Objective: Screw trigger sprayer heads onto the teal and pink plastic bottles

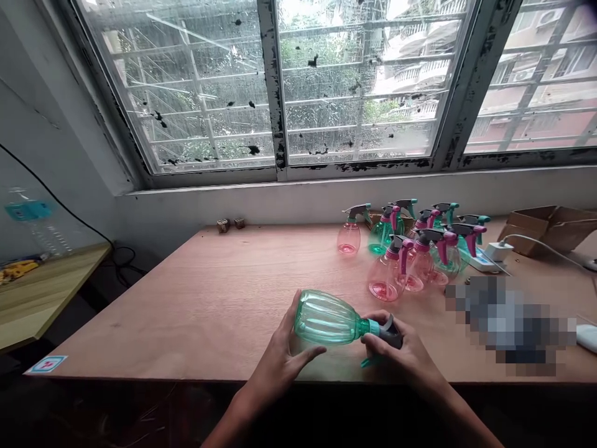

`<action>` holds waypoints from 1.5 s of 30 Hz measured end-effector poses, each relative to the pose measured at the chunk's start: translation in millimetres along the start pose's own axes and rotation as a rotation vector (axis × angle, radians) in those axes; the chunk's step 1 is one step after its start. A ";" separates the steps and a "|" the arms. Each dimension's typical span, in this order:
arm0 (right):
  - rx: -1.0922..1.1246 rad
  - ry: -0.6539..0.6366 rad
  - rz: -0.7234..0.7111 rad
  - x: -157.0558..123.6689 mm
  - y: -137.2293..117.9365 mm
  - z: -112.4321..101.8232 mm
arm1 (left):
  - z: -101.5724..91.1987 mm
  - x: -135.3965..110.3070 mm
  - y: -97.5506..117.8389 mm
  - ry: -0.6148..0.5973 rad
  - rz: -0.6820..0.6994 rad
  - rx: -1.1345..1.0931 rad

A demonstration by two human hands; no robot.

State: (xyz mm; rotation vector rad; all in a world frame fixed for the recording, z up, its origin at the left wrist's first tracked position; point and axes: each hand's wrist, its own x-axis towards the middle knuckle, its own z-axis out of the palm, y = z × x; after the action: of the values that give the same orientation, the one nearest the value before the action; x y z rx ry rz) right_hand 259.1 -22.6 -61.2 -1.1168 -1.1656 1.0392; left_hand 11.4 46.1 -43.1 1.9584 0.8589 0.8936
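A green see-through spray bottle (328,318) lies on its side in the air above the front of the table, base to the left and nozzle end to the right. My left hand (285,350) cups the base, its fingers behind the bottle and the thumb held apart below. At the other end, my right hand (396,346) grips the dark grey spray head by the teal collar. The teal trigger (372,361) points down under that hand. Beyond it stand several pink and green spray bottles (385,280) in a cluster, with one pink bottle (349,239) at their left.
At the right are an open cardboard box (545,230), a white power strip (485,261) with a plugged-in cable, and a blurred patch (513,320). Two small brown blocks (222,226) sit at the back edge. A side table (56,283) stands left.
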 end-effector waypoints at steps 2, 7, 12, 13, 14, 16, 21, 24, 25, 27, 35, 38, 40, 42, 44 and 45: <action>-0.002 -0.028 0.013 0.6 -0.6 -0.5 | 0.7 -0.7 0.0 -0.003 -0.005 0.000; -0.056 -0.053 -0.011 0.3 -2.0 -0.6 | 0.0 0.9 3.0 -0.012 -0.025 -0.043; -0.034 -0.031 -0.015 1.3 0.0 -1.3 | 1.4 3.0 2.8 0.015 0.000 0.025; -0.031 -0.028 -0.016 1.5 0.4 -1.4 | 1.5 3.0 3.0 0.017 0.001 0.024; -0.032 -0.027 -0.018 1.5 0.5 -1.3 | 1.4 2.9 3.7 0.015 0.001 0.012; -0.039 -0.020 -0.022 1.2 0.3 -0.7 | 0.3 2.8 6.0 -0.003 -0.006 -0.028; -0.010 0.009 -0.028 -0.6 -1.4 1.6 | -1.3 3.6 7.9 -0.016 -0.015 -0.071; 0.018 0.006 -0.037 -0.8 -1.0 1.6 | 0.4 2.7 5.4 -0.016 -0.002 -0.067; 0.016 0.002 -0.041 -0.8 -0.8 1.5 | 0.9 2.2 5.4 -0.024 -0.006 -0.060; -0.003 -0.007 -0.048 -0.7 -0.6 1.2 | 0.9 1.7 7.5 -0.039 -0.021 -0.047; 0.002 0.005 -0.058 -0.4 -3.1 3.1 | 0.1 4.1 13.3 -0.005 0.020 -0.028; -0.002 0.007 -0.055 -0.5 -3.8 3.2 | 1.0 2.4 10.6 -0.023 0.018 -0.013; -0.018 0.000 -0.055 -0.7 -3.4 2.8 | 0.5 1.6 11.4 -0.032 0.002 -0.022; -0.035 -0.006 -0.056 -0.8 -2.5 2.2 | -0.5 2.1 14.0 -0.036 -0.011 -0.046; -0.043 -0.006 -0.059 -0.6 -1.5 1.8 | -1.3 3.4 16.5 -0.043 -0.011 -0.065; -0.043 -0.004 -0.061 -0.5 -1.3 1.7 | -1.4 4.0 17.0 -0.045 -0.007 -0.065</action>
State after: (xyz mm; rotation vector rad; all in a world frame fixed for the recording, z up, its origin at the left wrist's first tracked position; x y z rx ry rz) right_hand 257.5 -23.1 -59.9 -1.1069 -1.2230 0.9740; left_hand 16.5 42.3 -26.8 1.9111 0.8003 0.8601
